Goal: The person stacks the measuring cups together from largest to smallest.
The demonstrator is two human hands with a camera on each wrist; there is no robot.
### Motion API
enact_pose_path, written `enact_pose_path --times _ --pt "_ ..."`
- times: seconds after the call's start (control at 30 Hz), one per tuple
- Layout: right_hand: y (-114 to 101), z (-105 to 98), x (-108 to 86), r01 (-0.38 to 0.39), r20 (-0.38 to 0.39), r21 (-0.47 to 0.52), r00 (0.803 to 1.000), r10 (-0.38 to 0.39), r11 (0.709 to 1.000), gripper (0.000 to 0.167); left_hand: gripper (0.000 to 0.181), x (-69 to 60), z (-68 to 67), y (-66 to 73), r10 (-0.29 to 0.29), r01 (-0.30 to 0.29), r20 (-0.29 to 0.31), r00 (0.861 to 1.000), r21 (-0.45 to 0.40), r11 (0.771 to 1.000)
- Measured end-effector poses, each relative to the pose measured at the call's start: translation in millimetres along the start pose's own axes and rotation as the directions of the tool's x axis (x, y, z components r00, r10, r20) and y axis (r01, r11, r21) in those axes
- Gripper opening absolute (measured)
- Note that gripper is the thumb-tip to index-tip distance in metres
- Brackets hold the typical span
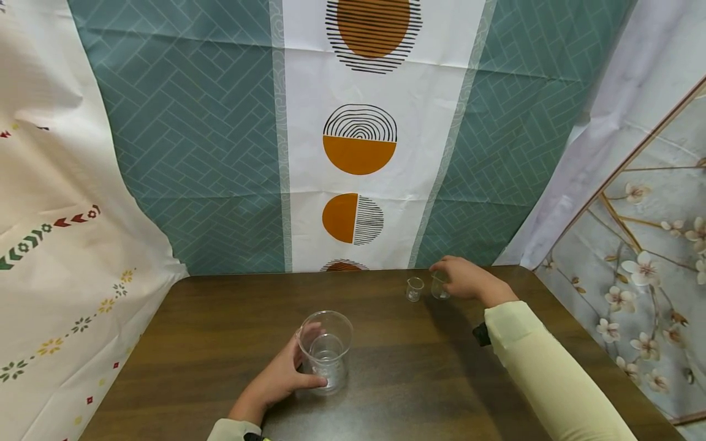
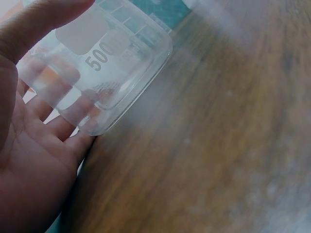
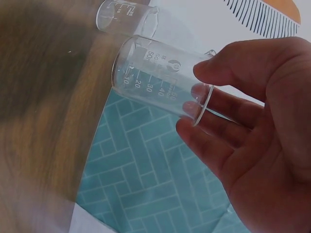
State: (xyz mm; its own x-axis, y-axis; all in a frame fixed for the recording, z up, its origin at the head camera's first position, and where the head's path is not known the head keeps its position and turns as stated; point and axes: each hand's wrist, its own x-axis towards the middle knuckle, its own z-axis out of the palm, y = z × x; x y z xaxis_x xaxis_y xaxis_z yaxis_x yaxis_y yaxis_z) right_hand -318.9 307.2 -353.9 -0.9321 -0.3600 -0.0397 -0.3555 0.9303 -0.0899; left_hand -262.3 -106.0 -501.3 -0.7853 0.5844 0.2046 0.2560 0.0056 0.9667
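Note:
My left hand (image 1: 287, 370) is curled round the side of a large clear beaker (image 1: 344, 327) that stands upright on the table. Thumb in front and fingers behind, it shows a "500" marking on the beaker (image 2: 138, 73) in the left wrist view. A smaller round rim shows inside it, seemingly a nested beaker (image 1: 326, 349). At the table's far edge, my right hand (image 1: 466, 278) pinches a small 50 ml beaker (image 3: 153, 80) near its rim, thumb on one side and fingers opposite. Just left of that stands a still smaller beaker (image 1: 415, 290), untouched.
The brown wooden table (image 1: 231, 318) ends at a hanging cloth (image 1: 220, 184) with teal and white panels. Patterned cloth (image 1: 66, 294) hangs at the left, and a flowered cloth (image 1: 634, 294) runs along the right side.

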Motion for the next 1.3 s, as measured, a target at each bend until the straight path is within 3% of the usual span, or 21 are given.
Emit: enact_pose_path --times 1.3 --pt "-31.9 -14.0 -4.5 0.081 0.002 -0.027 0.997 -0.081 0.996 0.046 0.09 0.1 -0.6 1.3 -0.012 0.012 0.008 1.0 0.015 1.0"
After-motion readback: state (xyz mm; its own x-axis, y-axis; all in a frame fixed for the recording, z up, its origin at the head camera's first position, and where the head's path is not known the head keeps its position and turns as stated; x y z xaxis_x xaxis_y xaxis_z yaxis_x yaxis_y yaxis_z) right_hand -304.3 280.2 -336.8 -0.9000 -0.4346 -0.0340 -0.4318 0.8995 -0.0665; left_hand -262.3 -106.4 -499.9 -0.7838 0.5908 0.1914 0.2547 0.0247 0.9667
